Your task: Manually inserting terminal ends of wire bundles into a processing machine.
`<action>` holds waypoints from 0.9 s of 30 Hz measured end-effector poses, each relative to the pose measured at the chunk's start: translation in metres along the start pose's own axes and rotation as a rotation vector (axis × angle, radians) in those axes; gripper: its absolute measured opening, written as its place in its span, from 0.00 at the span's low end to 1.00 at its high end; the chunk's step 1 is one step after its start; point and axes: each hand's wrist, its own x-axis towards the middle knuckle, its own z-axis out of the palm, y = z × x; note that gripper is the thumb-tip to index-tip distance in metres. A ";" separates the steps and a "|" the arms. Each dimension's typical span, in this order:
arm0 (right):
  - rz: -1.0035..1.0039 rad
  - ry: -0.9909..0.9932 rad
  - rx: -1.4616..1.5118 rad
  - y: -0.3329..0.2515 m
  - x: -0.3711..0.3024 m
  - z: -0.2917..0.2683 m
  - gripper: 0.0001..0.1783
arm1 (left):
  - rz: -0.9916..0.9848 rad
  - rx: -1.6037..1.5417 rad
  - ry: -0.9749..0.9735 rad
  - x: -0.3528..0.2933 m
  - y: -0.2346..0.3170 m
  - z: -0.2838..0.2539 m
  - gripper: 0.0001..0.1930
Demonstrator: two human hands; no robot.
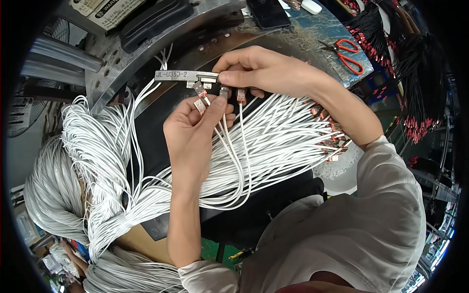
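Observation:
My left hand (pixel 193 127) is closed on the metal-ended connectors (pixel 199 91) of white cables, which look like USB plugs. One of these plugs, pinched under the thumb, meets the underside of a grey metal bar (pixel 177 75). My right hand (pixel 259 71) grips the bar's right end, thumb in front and fingers mostly hidden behind. Small metal connector shells show along the bar's lower edge. Another plug (pixel 241 95) on a white cable hangs just below my right hand. Beneath both hands a thick bundle of white cables (pixel 273 132) lies across a black surface.
Coiled grey-white cables (pixel 53 188) hang at the left. Red-handled scissors (pixel 348 56) and a black phone (pixel 267 13) lie on the worn blue tabletop (pixel 312 36). Black wires with red ends (pixel 420 88) hang at the right. A curved metal machine frame (pixel 117 63) stands far left.

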 end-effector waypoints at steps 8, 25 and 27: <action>0.025 -0.081 -0.029 -0.008 -0.003 -0.003 0.17 | 0.090 0.197 -0.077 -0.003 -0.001 -0.006 0.11; -0.053 -0.064 -0.065 -0.007 0.000 -0.010 0.16 | -0.083 0.129 -0.030 -0.009 0.011 0.002 0.17; -0.022 -0.025 -0.126 -0.012 -0.004 -0.010 0.17 | -0.106 0.158 -0.042 -0.006 0.010 -0.001 0.17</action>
